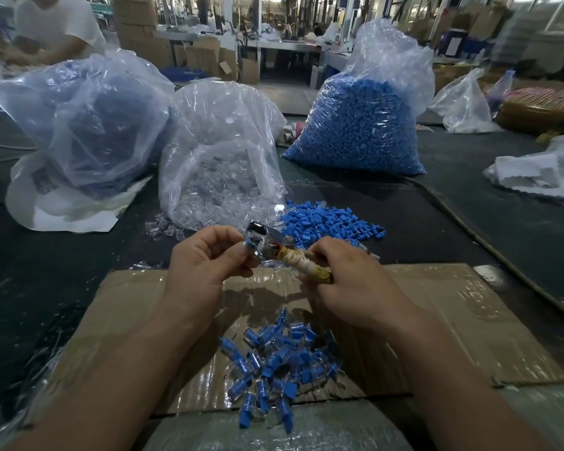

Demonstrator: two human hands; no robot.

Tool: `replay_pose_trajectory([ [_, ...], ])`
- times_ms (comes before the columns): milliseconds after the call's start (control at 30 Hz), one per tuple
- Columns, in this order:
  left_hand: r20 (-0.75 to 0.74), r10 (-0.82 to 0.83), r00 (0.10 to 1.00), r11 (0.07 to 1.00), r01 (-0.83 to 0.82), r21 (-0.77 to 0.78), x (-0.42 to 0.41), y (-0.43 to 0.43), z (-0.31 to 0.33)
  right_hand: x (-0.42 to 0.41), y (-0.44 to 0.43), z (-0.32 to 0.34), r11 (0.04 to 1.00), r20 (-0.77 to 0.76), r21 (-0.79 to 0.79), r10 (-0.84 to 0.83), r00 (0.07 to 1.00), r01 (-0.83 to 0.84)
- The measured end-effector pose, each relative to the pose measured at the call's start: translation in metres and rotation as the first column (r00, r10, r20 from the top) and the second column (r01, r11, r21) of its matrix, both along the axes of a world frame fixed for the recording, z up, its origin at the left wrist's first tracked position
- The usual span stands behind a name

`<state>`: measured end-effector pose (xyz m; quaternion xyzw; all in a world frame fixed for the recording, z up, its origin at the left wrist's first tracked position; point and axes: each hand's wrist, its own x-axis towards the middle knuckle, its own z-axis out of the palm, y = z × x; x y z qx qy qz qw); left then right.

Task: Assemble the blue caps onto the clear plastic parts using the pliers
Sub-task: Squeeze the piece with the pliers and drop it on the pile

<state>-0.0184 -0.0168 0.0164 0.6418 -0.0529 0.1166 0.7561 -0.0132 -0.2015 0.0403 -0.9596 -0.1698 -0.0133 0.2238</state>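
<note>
I see a dark worktable (469, 222) in a warehouse. On it lie a flattened brown cardboard sheet (453, 320), a bag of clear plastic parts (222, 177) and loose blue plastic caps (329, 222). My right hand (349, 288) grips the tape-wrapped metal pliers (269, 247). My left hand (205, 265) pinches a small blue cap (248, 244) at their head.

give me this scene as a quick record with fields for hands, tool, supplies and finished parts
left hand: pinches a small blue piece at the pliers' head
right hand: grips the pliers' tape-wrapped handles
pliers: held between both hands, above the cardboard sheet
loose supply: pile of blue caps on the dark mat
bags: bag of blue caps; bag of clear plastic parts
finished: heap of capped clear parts on the cardboard
</note>
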Motion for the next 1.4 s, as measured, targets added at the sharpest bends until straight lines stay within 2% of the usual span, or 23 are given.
replay_pose_trajectory([
  [533, 0.017, 0.016, 1.0, 1.0, -0.016, 0.004, -0.0022, -0.0019, 0.0025, -0.0008, 0.0013, 0.0003, 1.0, -0.008, -0.023, 0.016, 1.0, -0.016],
  [1033, 0.064, 0.08, 0.995, 0.988, -0.087, 0.125, -0.0064, -0.0046, 0.0032, -0.0019, 0.0066, 0.0011, 1.0, -0.049, -0.006, 0.01, 0.999, -0.01],
  [1267, 0.056, 0.095, 0.994, 0.988, -0.101, 0.114, -0.0062, -0.0031, 0.0038, -0.0028, 0.0086, -0.0013, 0.999, 0.027, -0.034, -0.002, 1.0, 0.003],
  [1400, 0.041, 0.113, 0.993, 0.985, -0.117, 0.128, -0.0051, -0.0033, 0.0024, -0.0005, 0.0071, -0.0025, 1.0, 0.014, -0.023, 0.003, 1.0, -0.003],
])
